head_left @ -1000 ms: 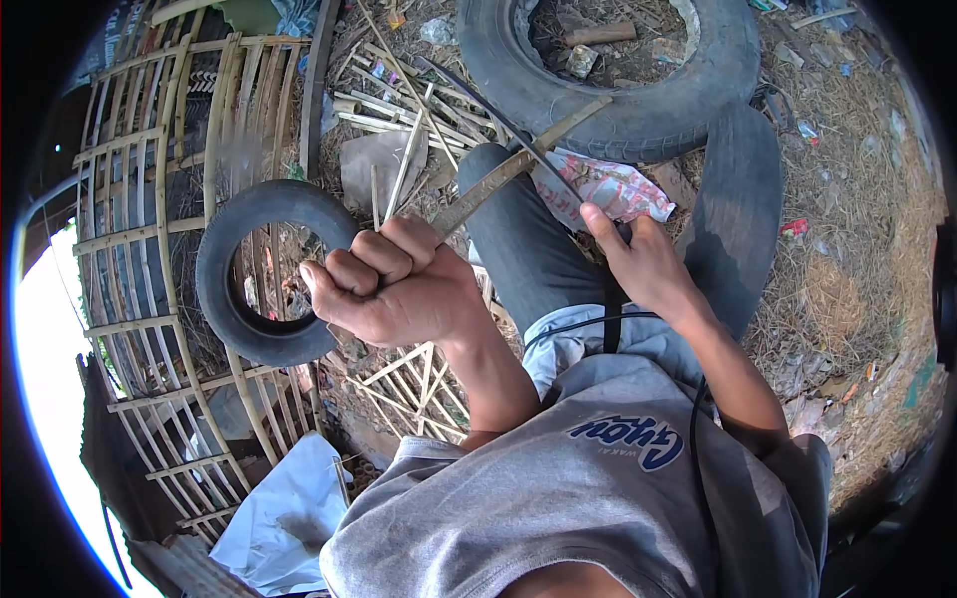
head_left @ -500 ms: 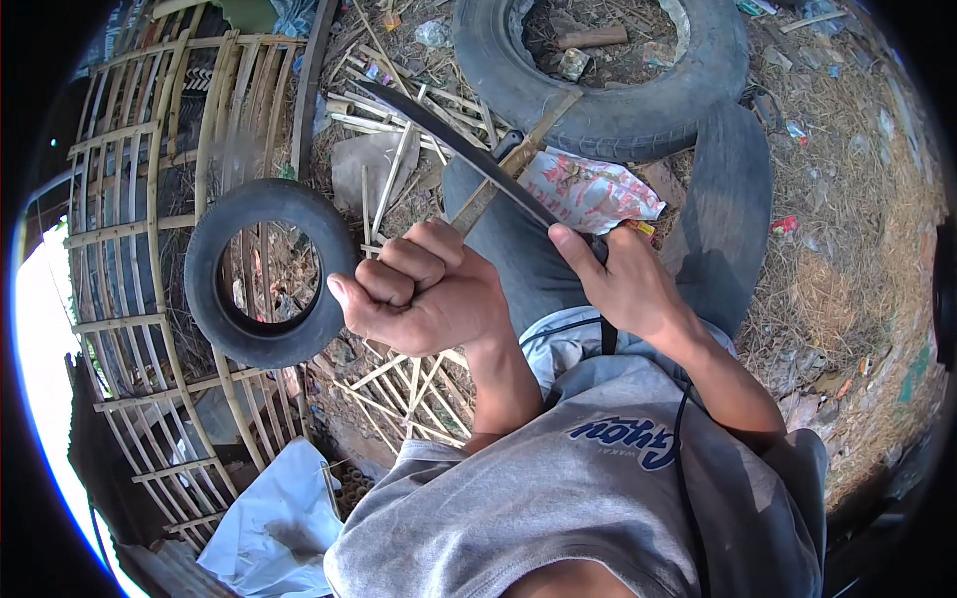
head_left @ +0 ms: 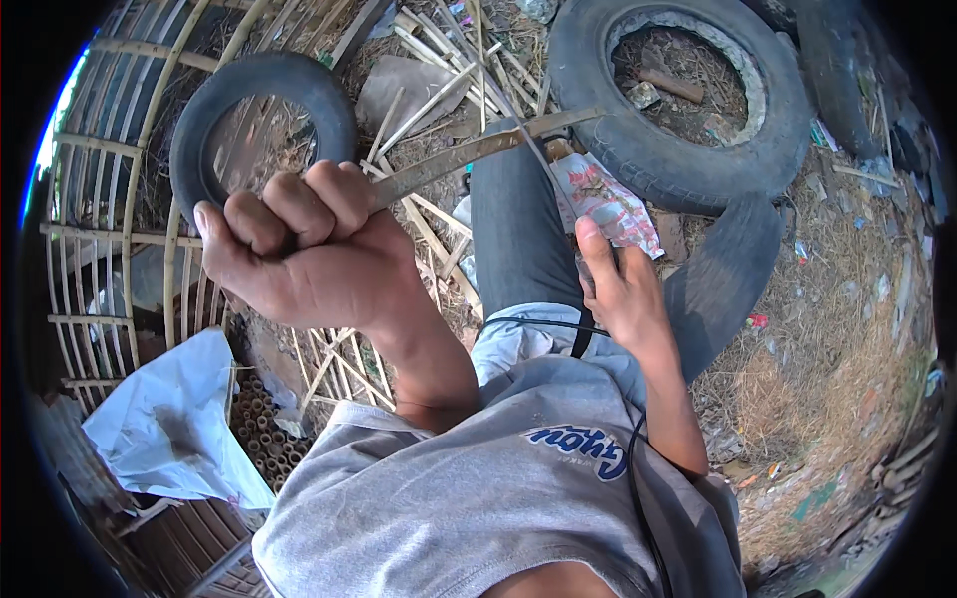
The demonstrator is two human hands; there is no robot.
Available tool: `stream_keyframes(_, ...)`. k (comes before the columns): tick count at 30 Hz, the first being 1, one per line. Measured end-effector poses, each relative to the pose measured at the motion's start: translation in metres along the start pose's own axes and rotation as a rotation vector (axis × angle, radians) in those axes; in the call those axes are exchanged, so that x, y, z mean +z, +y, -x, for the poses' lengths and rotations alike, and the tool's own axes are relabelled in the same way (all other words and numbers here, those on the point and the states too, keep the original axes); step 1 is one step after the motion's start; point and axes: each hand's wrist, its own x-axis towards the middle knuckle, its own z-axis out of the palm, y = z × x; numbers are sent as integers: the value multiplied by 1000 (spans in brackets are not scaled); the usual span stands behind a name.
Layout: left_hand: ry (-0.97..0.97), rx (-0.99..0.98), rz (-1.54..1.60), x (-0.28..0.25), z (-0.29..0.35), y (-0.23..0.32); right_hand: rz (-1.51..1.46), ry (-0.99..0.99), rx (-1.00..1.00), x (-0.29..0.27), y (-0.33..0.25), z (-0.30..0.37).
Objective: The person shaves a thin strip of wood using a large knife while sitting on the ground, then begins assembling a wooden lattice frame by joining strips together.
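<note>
My left hand is raised, its fingers closed in a fist around one end of a bamboo strip. The strip slants up and to the right, its far end close to the large tyre. In my right hand is the handle of a machete, mostly hidden by the fingers. Its long dark blade is seen nearly edge-on, pointing up and left across the strip. Whether blade and strip touch I cannot tell. Beneath them are my leg in dark trousers and a crumpled red-and-white plastic bag.
A large tyre lies beyond my knees, and a smaller tyre is behind my left hand. Split bamboo sticks litter the ground. At left are a bamboo lattice, a white sack and cut bamboo tubes.
My view has shifted. The left hand has moved left with the strip, which now lies flatter. The machete blade has turned more upright and nearly edge-on.
</note>
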Motion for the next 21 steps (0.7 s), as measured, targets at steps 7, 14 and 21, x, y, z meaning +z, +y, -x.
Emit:
stream_keyframes(7, -14, 225, -288, -42, -47, 75, 234, -305, -157, 49, -67, -50)
stream_keyframes(14, 412, 334, -707, -74, -9, 69, 248, -647, -16, 91, -27, -68)
stream_keyframes(21, 605, 191, -739, -79, 6, 47, 63, -728, 194, 108, 36, -55)
